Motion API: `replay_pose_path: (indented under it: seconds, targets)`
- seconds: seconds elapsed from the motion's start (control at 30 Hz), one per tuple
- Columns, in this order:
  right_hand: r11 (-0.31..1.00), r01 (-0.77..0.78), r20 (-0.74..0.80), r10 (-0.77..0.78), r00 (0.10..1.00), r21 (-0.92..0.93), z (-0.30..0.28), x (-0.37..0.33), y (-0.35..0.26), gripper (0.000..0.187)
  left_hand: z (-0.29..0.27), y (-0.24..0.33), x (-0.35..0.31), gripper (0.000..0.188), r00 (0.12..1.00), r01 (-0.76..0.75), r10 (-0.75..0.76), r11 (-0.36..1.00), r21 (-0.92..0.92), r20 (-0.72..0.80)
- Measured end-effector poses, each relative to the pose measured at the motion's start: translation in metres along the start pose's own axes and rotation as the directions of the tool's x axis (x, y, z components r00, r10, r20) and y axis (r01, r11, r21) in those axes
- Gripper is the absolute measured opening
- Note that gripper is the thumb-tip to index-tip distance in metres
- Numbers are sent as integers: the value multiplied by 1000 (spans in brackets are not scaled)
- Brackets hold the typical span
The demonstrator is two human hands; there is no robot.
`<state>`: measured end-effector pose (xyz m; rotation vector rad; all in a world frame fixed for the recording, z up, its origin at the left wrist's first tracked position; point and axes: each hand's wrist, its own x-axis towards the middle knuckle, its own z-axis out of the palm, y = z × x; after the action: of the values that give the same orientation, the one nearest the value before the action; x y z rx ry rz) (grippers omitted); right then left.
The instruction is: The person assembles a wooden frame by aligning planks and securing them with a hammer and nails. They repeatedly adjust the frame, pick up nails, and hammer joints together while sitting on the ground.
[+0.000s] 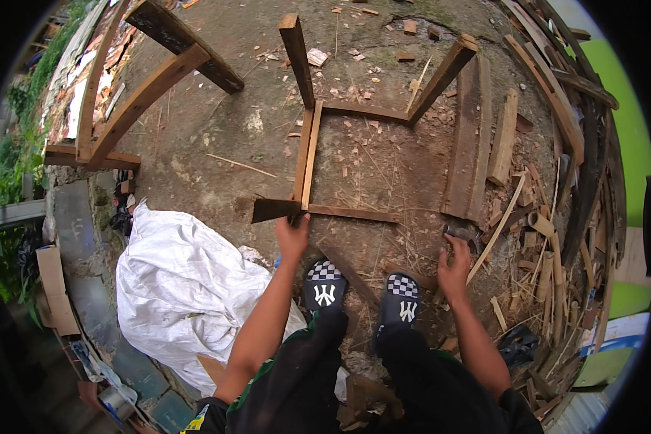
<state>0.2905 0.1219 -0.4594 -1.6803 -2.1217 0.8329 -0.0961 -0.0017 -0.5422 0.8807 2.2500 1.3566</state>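
While left hand (291, 236) holds frame (303, 155) — right (453, 272) near planks (464, 145)

I see the brown wooden frame (313, 153) on the ground (257, 170), well in from its left and right edges. Its rails form a U opening rightward, two strips side by side along the left; three posts stand up from its corners, the nearest one dark. Toward the ground's right edge I make out a small dark object (464, 233), its kind unclear
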Motion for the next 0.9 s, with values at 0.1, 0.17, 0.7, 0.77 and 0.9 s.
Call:
replay_pose_path:
  seconds: [0.1,0.17,0.7,0.77,0.9]
  targets:
    - [964,240,176,-219,960,-113,23,38,-44,46,13,13,-5,60,998,51,-53,995,-81,-17]
    - [878,434,315,-361,878,-202,53,60,-75,50,0,3,2,52,993,115,-113,991,-65,31]
    - [861,459,575,-494,653,219,65,108,-102,59,-28,126,2,63,955,21,95,924,-382,282]
    - [844,446,540,-535,650,299,55,114,-109,55,-28,143,6,63,958,4,115,910,-415,261]
    - [821,423,474,-568,673,384,39,118,-115,50,-31,176,15,61,949,-18,101,964,-266,300]
